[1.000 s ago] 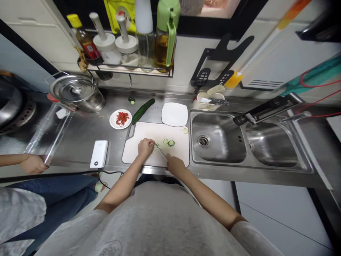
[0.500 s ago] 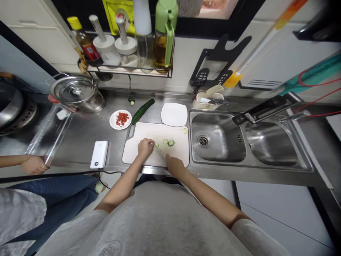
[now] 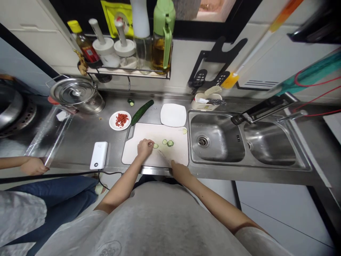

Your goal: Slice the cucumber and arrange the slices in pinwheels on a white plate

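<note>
My left hand is closed over the left half of the pale cutting board, its fingertips pinched at the edge of a cucumber slice. With my right hand I grip a knife low over the board's front edge. The thin blade slants up and left, its tip a short way from that slice. More cucumber slices lie to the right on the board. A pale slice rests near the far right corner. Behind the board is a whole dark green cucumber.
A plate of chopped red pieces and a white plate stand behind the board. Cucumber ends lie farther back. The sink is at right. A white power bank and another person's hand are at left.
My right hand has drawn back toward the front right with the knife, and the blade has come away from the cucumber slice. My left hand stays almost in place.
</note>
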The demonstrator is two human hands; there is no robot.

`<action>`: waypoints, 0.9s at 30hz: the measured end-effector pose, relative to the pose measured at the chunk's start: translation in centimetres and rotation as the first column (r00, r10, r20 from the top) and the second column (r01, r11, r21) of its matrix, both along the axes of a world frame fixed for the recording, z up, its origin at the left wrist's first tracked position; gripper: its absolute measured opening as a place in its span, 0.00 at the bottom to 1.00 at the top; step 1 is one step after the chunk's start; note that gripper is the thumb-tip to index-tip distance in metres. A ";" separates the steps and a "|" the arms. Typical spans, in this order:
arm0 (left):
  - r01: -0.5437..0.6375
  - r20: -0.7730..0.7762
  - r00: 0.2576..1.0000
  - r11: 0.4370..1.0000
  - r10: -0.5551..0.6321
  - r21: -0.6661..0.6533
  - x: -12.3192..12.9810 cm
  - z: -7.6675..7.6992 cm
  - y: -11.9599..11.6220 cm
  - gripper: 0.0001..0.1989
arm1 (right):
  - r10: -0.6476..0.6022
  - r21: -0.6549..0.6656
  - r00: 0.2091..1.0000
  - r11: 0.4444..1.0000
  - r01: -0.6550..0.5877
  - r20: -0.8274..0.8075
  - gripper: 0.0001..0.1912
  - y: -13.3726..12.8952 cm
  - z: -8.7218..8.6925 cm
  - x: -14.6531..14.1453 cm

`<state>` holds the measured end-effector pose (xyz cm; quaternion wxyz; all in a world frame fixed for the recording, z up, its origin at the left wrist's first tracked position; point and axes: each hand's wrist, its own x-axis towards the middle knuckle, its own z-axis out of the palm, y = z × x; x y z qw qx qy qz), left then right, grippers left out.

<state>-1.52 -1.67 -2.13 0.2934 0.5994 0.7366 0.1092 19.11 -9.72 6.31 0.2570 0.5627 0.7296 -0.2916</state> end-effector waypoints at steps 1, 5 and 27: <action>0.005 0.001 1.000 1.000 -0.005 0.000 0.0 0.1 0.0 0.10 | 0.004 -0.008 1.000 1.000 -0.004 -0.002 0.18 -0.2 0.1 0.4; 0.046 -0.005 0.999 0.999 -0.046 0.022 -0.2 0.4 -0.1 0.10 | 0.059 0.003 0.998 0.998 -0.059 -0.032 0.20 -0.5 0.4 3.4; 0.099 0.132 0.986 0.995 -0.101 0.022 0.8 0.5 -0.1 0.06 | 0.154 0.398 0.968 0.915 -0.063 -0.200 0.30 2.2 -5.1 8.3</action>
